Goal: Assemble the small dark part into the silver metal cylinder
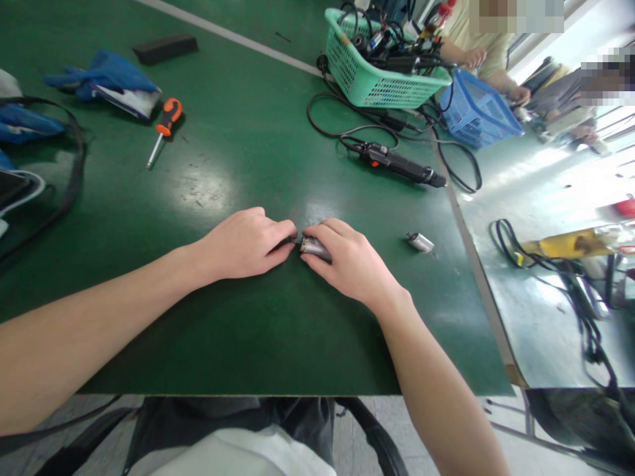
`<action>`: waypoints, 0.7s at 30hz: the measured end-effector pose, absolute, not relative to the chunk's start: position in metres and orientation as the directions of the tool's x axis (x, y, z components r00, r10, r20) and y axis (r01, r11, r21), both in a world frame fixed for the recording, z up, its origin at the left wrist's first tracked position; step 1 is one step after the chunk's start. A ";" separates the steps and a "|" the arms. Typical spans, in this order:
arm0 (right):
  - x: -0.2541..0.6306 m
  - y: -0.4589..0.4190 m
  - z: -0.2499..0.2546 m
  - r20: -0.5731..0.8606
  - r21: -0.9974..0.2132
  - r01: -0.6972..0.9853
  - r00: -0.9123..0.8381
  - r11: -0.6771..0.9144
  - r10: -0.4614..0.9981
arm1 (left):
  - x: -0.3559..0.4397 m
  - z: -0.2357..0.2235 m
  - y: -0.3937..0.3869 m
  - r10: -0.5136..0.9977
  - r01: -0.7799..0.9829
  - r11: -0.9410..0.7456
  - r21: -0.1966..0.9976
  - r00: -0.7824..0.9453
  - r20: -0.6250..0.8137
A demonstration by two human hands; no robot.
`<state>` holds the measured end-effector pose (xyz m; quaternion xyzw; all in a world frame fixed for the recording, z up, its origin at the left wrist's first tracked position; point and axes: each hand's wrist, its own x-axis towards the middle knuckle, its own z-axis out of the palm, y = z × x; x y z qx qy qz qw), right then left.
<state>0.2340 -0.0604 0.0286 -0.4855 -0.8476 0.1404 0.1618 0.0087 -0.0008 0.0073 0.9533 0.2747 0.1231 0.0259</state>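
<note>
My right hand (342, 254) is wrapped round a small silver motor (315, 248), a metal cylinder lying on its side near the middle of the green table. The end of the motor that points left has a dark tip, and my left hand (258, 243) is closed right beside it. Thumb and index finger of my left hand pinch together at that tip; what sits between them is too small and too hidden to name. A second silver motor (421, 242) lies on the table to the right of my right hand, apart from it.
An orange-handled screwdriver (166, 129) lies at left, near blue bundles (112, 79) and a dark block (166, 48). A corded black electric screwdriver (399, 164) lies at back right. Behind it stand a green basket (381, 86) of cables and a blue basket (476, 112). People sit beyond.
</note>
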 end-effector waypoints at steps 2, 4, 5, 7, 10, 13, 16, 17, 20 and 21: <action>0.234 -0.061 0.029 0.135 -0.394 0.779 -0.477 0.489 0.869 | 0.009 0.006 -0.001 0.527 0.516 -0.849 0.113 0.819 0.226; 0.234 -0.061 0.029 0.134 -0.392 0.780 -0.477 0.488 0.869 | 0.009 0.005 -0.001 0.525 0.515 -0.851 0.106 0.820 0.229; 0.234 -0.061 0.029 0.135 -0.392 0.779 -0.477 0.489 0.869 | 0.008 0.005 0.000 0.524 0.515 -0.851 0.103 0.821 0.229; 0.234 -0.060 0.030 0.136 -0.398 0.777 -0.477 0.488 0.869 | 0.008 0.005 0.000 0.521 0.513 -0.853 0.098 0.822 0.231; 0.234 -0.061 0.030 0.136 -0.404 0.774 -0.476 0.487 0.869 | 0.008 0.006 0.000 0.517 0.509 -0.855 0.095 0.824 0.233; 0.234 -0.061 0.030 0.134 -0.401 0.775 -0.477 0.488 0.869 | 0.008 0.006 0.000 0.515 0.508 -0.856 0.095 0.826 0.228; 0.233 -0.061 0.030 0.132 -0.394 0.778 -0.479 0.489 0.868 | 0.008 0.007 -0.001 0.515 0.507 -0.857 0.095 0.827 0.225; 0.233 -0.061 0.030 0.133 -0.392 0.778 -0.480 0.491 0.867 | 0.008 0.006 -0.001 0.515 0.508 -0.856 0.095 0.827 0.226; 0.234 -0.060 0.029 0.135 -0.387 0.777 -0.485 0.496 0.864 | 0.008 0.005 0.000 0.515 0.508 -0.856 0.094 0.827 0.226; 0.234 -0.060 0.029 0.136 -0.386 0.776 -0.487 0.498 0.863 | 0.008 0.004 0.000 0.513 0.506 -0.857 0.094 0.828 0.227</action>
